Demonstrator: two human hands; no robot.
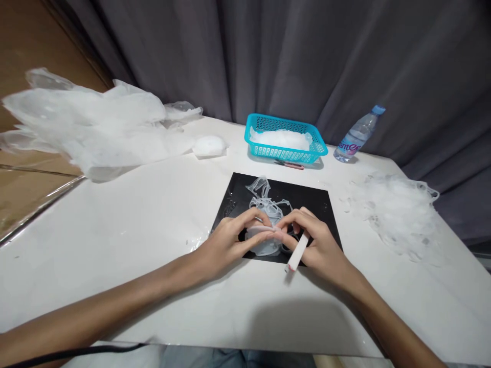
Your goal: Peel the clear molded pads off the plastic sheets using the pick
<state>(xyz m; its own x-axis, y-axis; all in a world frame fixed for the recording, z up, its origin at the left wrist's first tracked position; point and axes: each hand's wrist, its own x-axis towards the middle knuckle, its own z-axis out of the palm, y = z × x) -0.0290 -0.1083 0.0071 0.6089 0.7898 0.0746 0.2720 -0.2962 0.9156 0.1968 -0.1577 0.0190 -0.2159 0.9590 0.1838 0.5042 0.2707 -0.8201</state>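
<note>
Both hands meet above a black mat (303,191) in front of me. My left hand (233,235) is closed, pinching a thin whitish translucent piece (257,233) between thumb and fingers. The fingertips of my right hand (312,235) pinch the same piece at its right end. A white flat stick-like handle (297,253), reddish at its near end, is also tucked in my right hand; its far end is hidden. Under and behind the fingers, a heap of translucent soft strips and cut-out pieces (264,204) lies on the mat.
A blue basket (251,148) with white translucent pieces stands at the back, a pink-handled cutter (289,164) before it. The water bottle (355,135) is behind right. Translucent scraps (399,214) lie right; large sheets (103,128) and a small white stack (209,146) lie left.
</note>
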